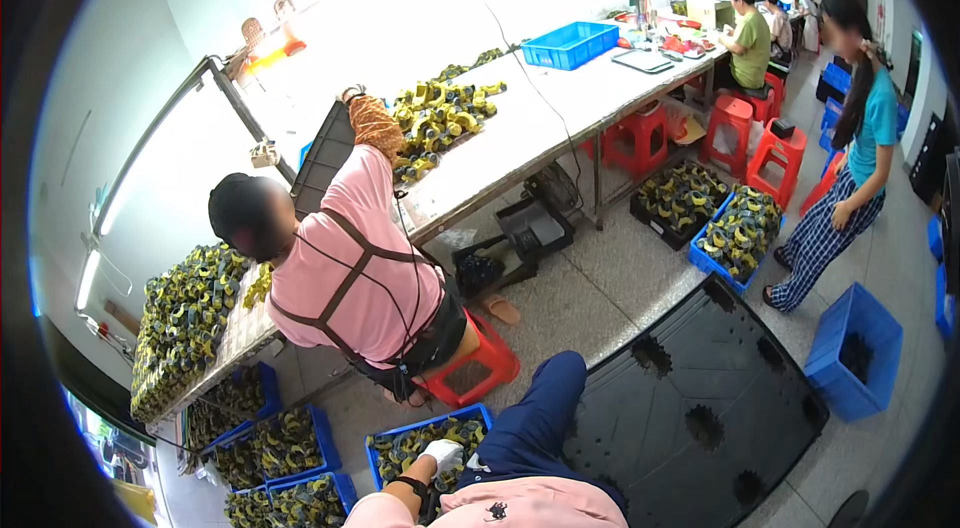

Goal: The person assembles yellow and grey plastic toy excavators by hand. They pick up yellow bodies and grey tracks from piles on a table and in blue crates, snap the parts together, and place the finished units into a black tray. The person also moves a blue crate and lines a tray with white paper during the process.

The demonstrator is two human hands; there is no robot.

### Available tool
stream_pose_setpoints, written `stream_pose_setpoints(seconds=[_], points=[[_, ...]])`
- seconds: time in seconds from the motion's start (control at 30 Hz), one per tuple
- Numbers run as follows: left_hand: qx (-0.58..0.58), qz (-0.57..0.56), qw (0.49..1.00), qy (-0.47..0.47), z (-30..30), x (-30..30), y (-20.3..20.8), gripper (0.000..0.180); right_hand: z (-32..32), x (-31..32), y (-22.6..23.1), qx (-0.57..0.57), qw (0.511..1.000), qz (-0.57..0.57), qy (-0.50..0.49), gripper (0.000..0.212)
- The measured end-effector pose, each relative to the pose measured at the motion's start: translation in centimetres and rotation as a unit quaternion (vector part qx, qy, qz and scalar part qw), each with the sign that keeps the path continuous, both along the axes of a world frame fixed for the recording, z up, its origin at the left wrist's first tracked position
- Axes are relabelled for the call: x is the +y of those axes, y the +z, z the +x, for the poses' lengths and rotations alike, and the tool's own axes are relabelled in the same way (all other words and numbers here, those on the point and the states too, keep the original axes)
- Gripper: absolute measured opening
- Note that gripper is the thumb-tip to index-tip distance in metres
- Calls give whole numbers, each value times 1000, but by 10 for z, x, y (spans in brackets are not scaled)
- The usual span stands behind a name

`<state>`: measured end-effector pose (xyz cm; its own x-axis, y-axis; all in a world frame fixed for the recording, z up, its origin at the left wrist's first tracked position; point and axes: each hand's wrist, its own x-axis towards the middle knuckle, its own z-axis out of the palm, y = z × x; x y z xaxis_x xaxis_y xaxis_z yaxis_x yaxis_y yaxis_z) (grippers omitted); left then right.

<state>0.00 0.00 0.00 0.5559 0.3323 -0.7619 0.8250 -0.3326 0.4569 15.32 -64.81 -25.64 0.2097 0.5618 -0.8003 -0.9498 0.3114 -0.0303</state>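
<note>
My left hand point(443, 453), in a white glove and with a dark band at the wrist, is over a blue crate point(372, 460) on the floor. Yellow-and-black curved parts point(400, 443) fill that crate, and the glove is at or just above them. Its fingers are too small and foreshortened to show whether they grip a part. My right hand is out of sight. My navy-trousered leg point(530, 418) extends forward beside the crate.
A co-worker in pink point(350, 273) sits on a red stool point(480, 363) at the long table point(500, 138), holding a dark tray point(325, 153). A large black panel point(690, 408) lies at my right. Another person point(865, 128) stands near blue crates point(855, 348) at the far right.
</note>
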Motion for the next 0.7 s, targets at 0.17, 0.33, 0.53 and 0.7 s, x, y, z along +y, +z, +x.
stream_pose_setpoints(seconds=[0.17,0.33,0.53,0.7], points=[[30,-197,920,338,55,6,-9,52,32,27,30,-364,850,-316,212,25],[41,242,886,-395,169,69,23,35,97,122,124,-189,940,-280,44,19],[-199,71,948,-237,353,175,-28,12,249,257,220,-226,913,-339,13,19],[-102,-107,984,101,464,232,-37,33,399,426,299,-334,905,-246,100,34]])
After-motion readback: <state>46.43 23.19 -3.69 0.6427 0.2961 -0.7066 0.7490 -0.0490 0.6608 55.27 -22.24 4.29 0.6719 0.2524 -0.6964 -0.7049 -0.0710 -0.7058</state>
